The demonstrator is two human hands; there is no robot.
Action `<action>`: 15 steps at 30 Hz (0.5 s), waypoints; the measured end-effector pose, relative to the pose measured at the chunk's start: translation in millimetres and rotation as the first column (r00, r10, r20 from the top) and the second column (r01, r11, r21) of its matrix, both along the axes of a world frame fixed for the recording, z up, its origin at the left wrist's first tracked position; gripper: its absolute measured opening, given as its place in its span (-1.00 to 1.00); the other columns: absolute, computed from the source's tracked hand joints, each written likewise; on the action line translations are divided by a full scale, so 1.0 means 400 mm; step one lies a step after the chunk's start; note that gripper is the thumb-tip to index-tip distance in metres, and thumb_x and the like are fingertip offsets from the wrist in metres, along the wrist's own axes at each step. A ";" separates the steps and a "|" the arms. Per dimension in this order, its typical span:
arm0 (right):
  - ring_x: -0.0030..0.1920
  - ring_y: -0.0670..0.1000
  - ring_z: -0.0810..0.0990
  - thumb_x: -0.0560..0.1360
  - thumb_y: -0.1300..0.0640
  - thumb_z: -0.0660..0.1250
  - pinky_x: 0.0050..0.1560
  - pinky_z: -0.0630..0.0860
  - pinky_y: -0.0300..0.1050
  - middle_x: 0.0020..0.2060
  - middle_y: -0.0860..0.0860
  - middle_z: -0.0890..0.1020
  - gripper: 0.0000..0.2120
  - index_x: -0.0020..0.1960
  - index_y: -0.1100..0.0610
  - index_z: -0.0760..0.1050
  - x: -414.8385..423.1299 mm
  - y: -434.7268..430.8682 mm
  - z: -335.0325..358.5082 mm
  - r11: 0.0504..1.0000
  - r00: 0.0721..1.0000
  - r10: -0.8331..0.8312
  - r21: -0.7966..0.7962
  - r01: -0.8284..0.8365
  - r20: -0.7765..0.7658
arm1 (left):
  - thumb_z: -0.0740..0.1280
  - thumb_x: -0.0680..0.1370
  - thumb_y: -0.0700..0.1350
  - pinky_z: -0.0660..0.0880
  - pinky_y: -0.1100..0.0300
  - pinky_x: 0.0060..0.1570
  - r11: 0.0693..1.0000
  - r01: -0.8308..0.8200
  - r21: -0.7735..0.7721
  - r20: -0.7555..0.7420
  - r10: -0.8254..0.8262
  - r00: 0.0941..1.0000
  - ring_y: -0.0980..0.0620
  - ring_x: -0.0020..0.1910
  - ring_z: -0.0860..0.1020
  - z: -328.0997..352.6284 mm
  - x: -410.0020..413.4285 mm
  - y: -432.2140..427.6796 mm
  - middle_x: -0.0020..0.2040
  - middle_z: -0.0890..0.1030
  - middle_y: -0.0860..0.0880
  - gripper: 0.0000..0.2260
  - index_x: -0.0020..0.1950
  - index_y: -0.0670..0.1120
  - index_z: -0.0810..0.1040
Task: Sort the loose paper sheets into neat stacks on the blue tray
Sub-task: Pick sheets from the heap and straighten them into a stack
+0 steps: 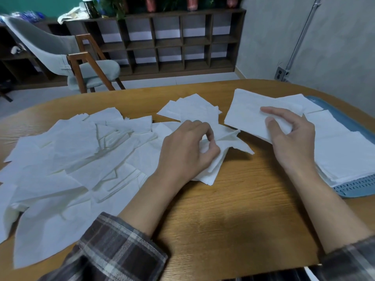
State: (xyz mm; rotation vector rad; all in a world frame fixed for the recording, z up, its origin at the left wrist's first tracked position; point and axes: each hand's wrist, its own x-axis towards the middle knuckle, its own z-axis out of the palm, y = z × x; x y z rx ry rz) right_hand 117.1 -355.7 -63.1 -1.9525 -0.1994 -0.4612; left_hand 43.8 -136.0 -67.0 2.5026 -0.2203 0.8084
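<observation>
Head view: crinkled white sheets (pixel 71 151), wood-grain table (pixel 223 209)

Room's pretty plain: the worktop (pixel 223 220) is a rounded, warm wood-grain slab. Behind it there's a long, dark wooden cubby shelf (pixel 172 41) against the back wall, with potted plants (pixel 113 7) lined up on top. A grey padded chair (pixel 60 51) with wooden legs sits off to the left on a pale floor (pixel 40 98). The right wall (pixel 334 37) looks like grey concrete, with a metal conduit (pixel 304 33) running down to an outlet box (pixel 281 73). There's a teal wall (pixel 40 5) at far left.

both hands (pixel 186 151) pinch white sheets (pixel 249 116) beside tray (pixel 357 188).
</observation>
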 end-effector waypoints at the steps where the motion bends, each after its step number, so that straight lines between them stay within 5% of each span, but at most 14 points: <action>1: 0.25 -0.32 0.48 0.65 0.15 0.33 0.20 0.24 -0.60 0.13 -0.36 0.62 -0.71 0.11 -0.24 0.67 0.000 -0.001 -0.002 1.000 1.000 0.012 0.007 -0.012 -0.001 | 0.42 0.52 -0.07 0.53 0.13 -0.15 0.997 0.053 -0.057 0.023 -0.051 0.998 0.06 -0.06 0.56 0.009 -0.004 -0.003 -0.11 0.65 0.13 -0.96 -0.10 -0.01 0.60; 5: 0.36 -0.24 0.47 0.64 0.10 0.37 0.23 0.27 -0.59 0.22 -0.29 0.64 -0.76 0.19 -0.18 0.69 0.002 -0.002 -0.006 0.998 0.998 0.055 0.028 -0.055 -0.022 | 0.45 0.54 -0.20 0.47 0.36 0.04 0.930 0.172 -0.325 -0.066 -0.204 0.977 0.14 0.01 0.65 0.038 -0.014 -0.003 -0.07 0.72 0.13 -0.94 -0.10 -0.05 0.64; 9: 0.35 -0.26 0.50 0.64 0.09 0.39 0.28 0.26 -0.56 0.18 -0.32 0.65 -0.78 0.18 -0.18 0.69 -0.001 0.000 -0.005 0.992 0.992 0.127 0.007 -0.127 -0.017 | 0.41 0.63 -0.19 0.58 0.18 0.05 0.880 0.191 -0.435 -0.210 -0.305 0.929 0.14 -0.08 0.67 0.032 -0.013 0.001 -0.18 0.70 0.10 -0.95 -0.03 -0.07 0.63; 11: 0.30 -0.32 0.52 0.65 0.08 0.37 0.33 0.29 -0.46 0.16 -0.32 0.67 -0.81 0.17 -0.14 0.69 -0.008 0.002 -0.001 0.981 0.981 0.193 0.010 -0.193 -0.016 | 0.39 0.66 -0.14 0.56 0.19 0.04 0.866 0.181 -0.466 -0.197 -0.301 0.933 0.11 -0.08 0.67 0.032 -0.010 0.003 -0.19 0.70 0.07 -0.95 0.01 -0.05 0.63; 15: 0.23 -0.39 0.54 0.66 -0.04 0.24 0.18 0.30 -0.58 0.15 -0.28 0.69 -0.68 0.19 0.05 0.71 -0.030 0.013 0.013 0.937 0.937 0.348 0.037 -0.346 -0.040 | 0.40 0.67 -0.13 0.55 0.19 0.03 0.845 0.184 -0.502 -0.140 -0.289 0.947 0.11 -0.05 0.68 0.039 -0.010 0.004 -0.15 0.69 0.10 -0.96 0.04 -0.05 0.65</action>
